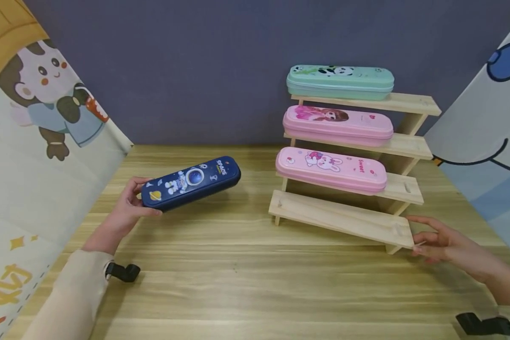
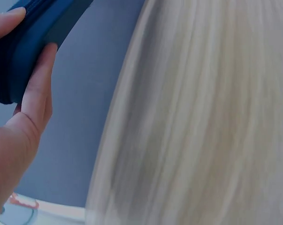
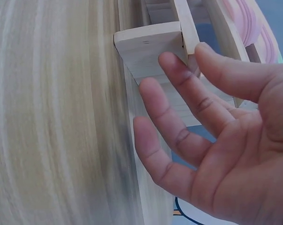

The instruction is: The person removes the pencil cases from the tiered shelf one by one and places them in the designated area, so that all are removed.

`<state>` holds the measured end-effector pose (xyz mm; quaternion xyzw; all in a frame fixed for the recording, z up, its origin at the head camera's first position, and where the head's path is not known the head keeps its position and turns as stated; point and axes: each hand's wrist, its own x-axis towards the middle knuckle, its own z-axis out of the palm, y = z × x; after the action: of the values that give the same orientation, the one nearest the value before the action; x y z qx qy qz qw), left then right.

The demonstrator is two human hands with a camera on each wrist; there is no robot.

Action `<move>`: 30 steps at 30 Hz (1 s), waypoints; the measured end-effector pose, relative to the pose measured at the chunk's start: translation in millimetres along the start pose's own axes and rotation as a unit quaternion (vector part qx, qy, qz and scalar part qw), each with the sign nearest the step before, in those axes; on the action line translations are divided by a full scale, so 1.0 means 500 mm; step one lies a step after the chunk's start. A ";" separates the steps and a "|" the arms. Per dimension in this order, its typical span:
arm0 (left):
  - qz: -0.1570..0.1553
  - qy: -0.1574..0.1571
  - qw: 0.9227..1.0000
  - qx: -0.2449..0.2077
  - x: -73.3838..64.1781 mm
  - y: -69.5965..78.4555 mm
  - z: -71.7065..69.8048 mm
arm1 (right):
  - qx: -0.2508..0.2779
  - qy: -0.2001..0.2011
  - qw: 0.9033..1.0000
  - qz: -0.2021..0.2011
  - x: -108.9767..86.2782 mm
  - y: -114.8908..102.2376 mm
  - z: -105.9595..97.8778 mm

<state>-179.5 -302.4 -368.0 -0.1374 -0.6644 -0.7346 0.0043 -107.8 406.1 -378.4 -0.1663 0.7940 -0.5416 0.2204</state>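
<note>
My left hand (image 1: 129, 208) grips the near-left end of a dark blue pencil case (image 1: 191, 182) with an astronaut and "SPACE" on its lid. Held at a slant, the case is raised off the table, as the left wrist view also shows. At the right stands a stepped wooden rack (image 1: 340, 215). Thumb and index finger of my right hand (image 1: 446, 243) pinch the right end of its lowest step, while the other fingers curl loosely below. On the upper steps lie a pink bunny pencil case (image 1: 331, 170), a pink girl-print pencil case (image 1: 337, 125) and a green panda pencil case (image 1: 340, 82).
The wood-grain table (image 1: 238, 283) spreads under everything. Behind it rises a dark grey-blue wall (image 1: 174, 71). Cartoon-printed panels flank both sides, a left panel (image 1: 38, 189) and a right panel (image 1: 484, 113). Black straps circle both wrists.
</note>
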 end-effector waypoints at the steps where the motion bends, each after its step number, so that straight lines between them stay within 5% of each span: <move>1: 0.000 0.015 1.000 -0.003 -0.001 -0.001 -0.004 | 0.002 0.000 1.000 0.001 0.000 0.000 -0.001; 8: -0.010 0.100 0.995 -0.017 -0.006 -0.007 -0.024 | 0.005 -0.011 1.000 -0.002 0.003 -0.006 -0.004; 14: -0.053 0.171 0.984 -0.020 -0.008 -0.007 -0.038 | 0.000 -0.011 1.000 0.010 0.002 -0.006 -0.005; 19: -0.064 0.209 0.974 -0.066 0.001 -0.006 -0.045 | 0.003 -0.015 1.000 0.004 0.002 -0.002 -0.009; 30: -0.087 0.336 0.930 -0.124 0.028 -0.009 -0.064 | 0.017 -0.019 1.000 -0.008 0.002 -0.008 -0.010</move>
<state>-200.1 -330.7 -371.8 0.1759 -0.5369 -0.8120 0.1465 -111.1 408.3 -373.4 -0.1788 0.7794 -0.5530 0.2338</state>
